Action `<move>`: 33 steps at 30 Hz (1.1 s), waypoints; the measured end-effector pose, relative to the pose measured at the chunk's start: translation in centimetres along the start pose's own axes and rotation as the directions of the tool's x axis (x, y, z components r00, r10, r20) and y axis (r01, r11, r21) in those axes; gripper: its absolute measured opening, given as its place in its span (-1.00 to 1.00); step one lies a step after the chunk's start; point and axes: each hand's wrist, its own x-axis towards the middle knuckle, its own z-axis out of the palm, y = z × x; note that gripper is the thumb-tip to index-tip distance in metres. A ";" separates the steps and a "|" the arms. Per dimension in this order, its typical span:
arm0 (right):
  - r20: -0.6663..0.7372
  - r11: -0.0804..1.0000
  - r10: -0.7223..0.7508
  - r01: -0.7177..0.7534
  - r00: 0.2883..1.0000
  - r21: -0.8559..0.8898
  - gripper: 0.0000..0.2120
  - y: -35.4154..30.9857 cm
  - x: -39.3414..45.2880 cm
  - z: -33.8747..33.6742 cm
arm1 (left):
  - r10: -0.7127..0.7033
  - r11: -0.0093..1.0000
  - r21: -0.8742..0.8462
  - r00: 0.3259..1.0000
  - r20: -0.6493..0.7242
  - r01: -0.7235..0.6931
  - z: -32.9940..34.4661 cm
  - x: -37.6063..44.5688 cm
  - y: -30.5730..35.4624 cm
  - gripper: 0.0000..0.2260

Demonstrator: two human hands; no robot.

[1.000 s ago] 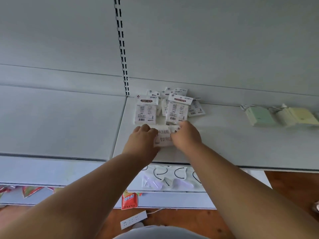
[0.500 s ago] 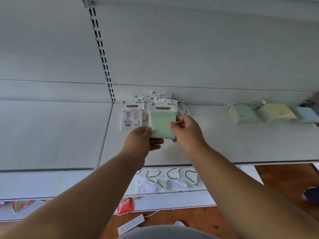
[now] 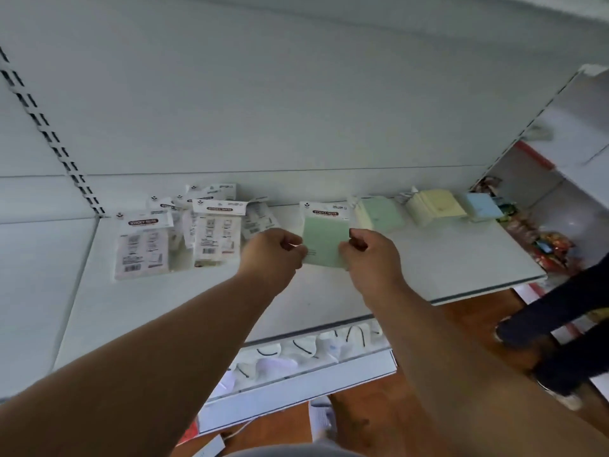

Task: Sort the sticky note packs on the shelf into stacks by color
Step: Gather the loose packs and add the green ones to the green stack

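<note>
green pack (image 3: 324, 240) up in both your hands, front face toward you, white "sticky note" header card at the top. your left hand (image 3: 275, 255) pinches its left edge, fingers curled in, and your right hand (image 3: 370, 255) pinches the right edge the same way, so the pack hangs between them just above the white shelf (image 3: 428, 275). it sits a little left of the sorted row at the back right: green stack (image 3: 382, 214) nearest, then yellow stack (image 3: 435, 207), then blue stack (image 3: 481, 206) out by the shelf's end. the held pack and the green stack look close, though whether they touch you can't tell from this angle. over on the left, the unsorted pile (image 3: 184, 232) lies spread against the back wall, packs mostly back side up with barcodes showing (a few overlap, so the count is unclear). below the shelf edge there's a lower shelf (image 3: 296, 384) with white items marked by dark curved lines, blurred. far right, a dark-clothed leg (image 3: 560, 324) of someone stands on the wooden floor.
</note>
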 end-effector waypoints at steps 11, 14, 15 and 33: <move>-0.025 0.970 -0.048 0.041 0.999 -0.239 -0.84 4.3 13.2 -8.9 | -0.095 0.992 0.076 0.994 -0.049 0.099 14.5 7.8 6.7 -0.84; 0.056 0.936 -0.094 0.107 0.994 -0.336 -0.84 5.6 14.7 -8.8 | -0.129 0.984 0.109 0.987 -0.093 0.139 16.5 8.9 6.7 -0.80; 0.082 0.930 -0.100 0.123 0.992 -0.348 -0.84 5.9 15.0 -8.6 | -0.145 0.980 0.117 0.983 -0.113 0.158 16.9 9.0 6.6 -0.73; 0.264 0.888 -0.140 0.239 0.954 -0.392 -0.81 7.4 16.0 -8.8 | -0.080 0.956 0.257 0.970 -0.230 0.140 18.8 7.9 6.8 -0.85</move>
